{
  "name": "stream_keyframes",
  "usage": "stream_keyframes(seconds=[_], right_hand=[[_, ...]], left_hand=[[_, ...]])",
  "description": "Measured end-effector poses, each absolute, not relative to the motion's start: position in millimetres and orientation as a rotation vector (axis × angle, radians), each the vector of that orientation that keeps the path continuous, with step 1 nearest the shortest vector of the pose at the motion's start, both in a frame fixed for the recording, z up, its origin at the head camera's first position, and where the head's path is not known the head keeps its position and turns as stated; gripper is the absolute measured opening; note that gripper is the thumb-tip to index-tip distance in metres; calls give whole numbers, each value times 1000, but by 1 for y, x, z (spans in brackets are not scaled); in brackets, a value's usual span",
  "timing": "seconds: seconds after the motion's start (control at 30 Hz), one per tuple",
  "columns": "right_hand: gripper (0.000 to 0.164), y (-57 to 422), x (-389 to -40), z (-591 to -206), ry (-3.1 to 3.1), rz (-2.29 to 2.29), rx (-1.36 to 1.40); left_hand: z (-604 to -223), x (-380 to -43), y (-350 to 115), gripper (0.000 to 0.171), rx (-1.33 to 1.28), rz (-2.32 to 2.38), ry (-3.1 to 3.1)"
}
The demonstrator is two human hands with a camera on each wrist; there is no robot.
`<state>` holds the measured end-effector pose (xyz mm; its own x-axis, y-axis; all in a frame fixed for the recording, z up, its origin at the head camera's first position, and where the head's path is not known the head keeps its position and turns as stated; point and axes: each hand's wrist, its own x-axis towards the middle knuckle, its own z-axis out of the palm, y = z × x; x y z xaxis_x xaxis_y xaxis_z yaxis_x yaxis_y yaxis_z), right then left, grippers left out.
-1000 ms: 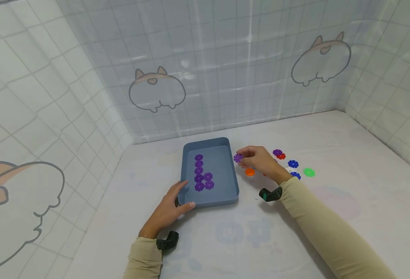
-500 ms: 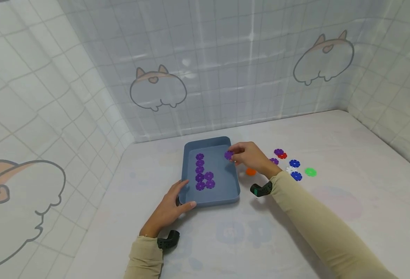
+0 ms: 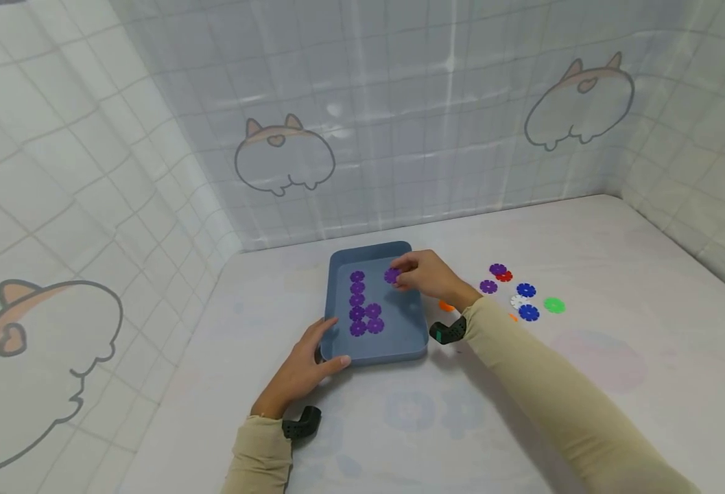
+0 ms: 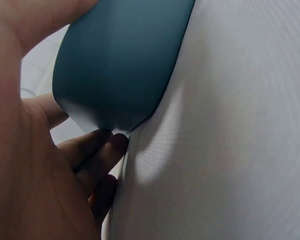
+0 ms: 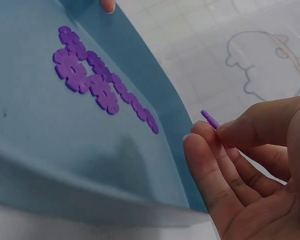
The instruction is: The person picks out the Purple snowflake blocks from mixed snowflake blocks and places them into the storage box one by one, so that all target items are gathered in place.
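Note:
My right hand (image 3: 429, 276) pinches a purple notched plastic disc (image 3: 391, 276) between thumb and fingers, over the far right part of a blue-grey tray (image 3: 387, 358). Seen edge-on, the held disc (image 5: 209, 119) shows just past the thumb in the right wrist view. Inside the tray, several matching purple discs (image 3: 357, 313) lie flat in a column along the left, with two more beside its near end. My left hand (image 3: 300, 369) holds the tray's near left corner, thumb at the front rim and index finger over the left rim. In the left wrist view, other fingers (image 4: 102, 155) curl against the tray's underside.
Right of the tray lie loose discs: purple (image 3: 488, 287), red (image 3: 505, 276), blue (image 3: 526, 290), white (image 3: 516, 302) and green (image 3: 555, 305). An orange disc (image 3: 446, 306) is partly hidden by my right wrist. Tile-patterned sheeting (image 3: 399, 137) rises behind the table.
My right hand has moved left with the purple disc, from beside the tray to over its inside. The left hand keeps its place on the corner.

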<state>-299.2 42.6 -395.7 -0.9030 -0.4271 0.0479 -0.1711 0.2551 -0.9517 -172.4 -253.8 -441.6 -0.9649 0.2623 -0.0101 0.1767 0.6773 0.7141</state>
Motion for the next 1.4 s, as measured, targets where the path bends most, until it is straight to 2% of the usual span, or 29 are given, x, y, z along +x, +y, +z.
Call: stream_keyframes(seconds=[0.57, 0.83, 1.4], right_hand=[[33, 16, -306, -396, 2394, -1543, -676], [38, 6, -307, -398, 2530, -1371, -713], [33, -6, -311, -404, 2660, -1108, -712]], left_hand=[[-441, -171, -253, 82, 348, 1170, 2771], [-441, -171, -251, 83, 344, 1166, 2769], [-442, -171, -252, 82, 330, 1186, 2763]])
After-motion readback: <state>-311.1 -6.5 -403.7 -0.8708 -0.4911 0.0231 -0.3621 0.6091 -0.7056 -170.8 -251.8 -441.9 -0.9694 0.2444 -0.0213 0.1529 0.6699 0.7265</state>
